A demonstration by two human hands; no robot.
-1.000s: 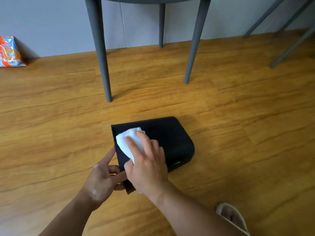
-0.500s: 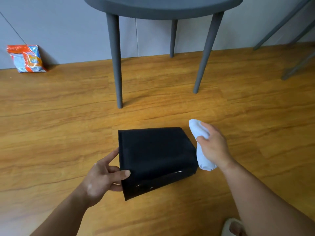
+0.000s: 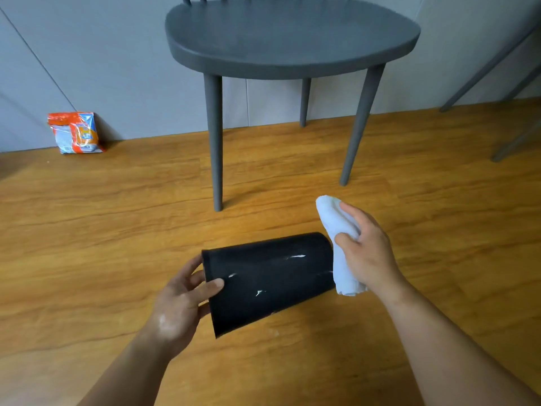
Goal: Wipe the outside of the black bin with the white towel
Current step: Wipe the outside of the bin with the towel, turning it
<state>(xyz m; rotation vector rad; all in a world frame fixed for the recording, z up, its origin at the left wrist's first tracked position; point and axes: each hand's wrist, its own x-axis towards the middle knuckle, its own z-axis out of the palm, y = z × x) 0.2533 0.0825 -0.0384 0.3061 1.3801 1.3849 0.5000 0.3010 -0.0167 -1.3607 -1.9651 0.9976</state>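
The black bin (image 3: 269,281) lies on its side over the wooden floor, its rim end toward me and to the left. Small white streaks mark its upper side. My left hand (image 3: 181,300) grips the rim end, thumb on top and fingers behind the edge. My right hand (image 3: 367,253) holds the bunched white towel (image 3: 339,244) against the bin's far right end, its base. Part of the towel is hidden under my fingers.
A grey chair (image 3: 289,39) stands just beyond the bin, its front legs (image 3: 216,142) close to it. An orange and white packet (image 3: 75,132) leans on the wall at the left. More grey legs (image 3: 497,63) stand at the right.
One second ago my right hand pressed the towel on the bin's top face; it has since moved to the bin's right end. The bin has turned in my left hand, showing a streaked side.
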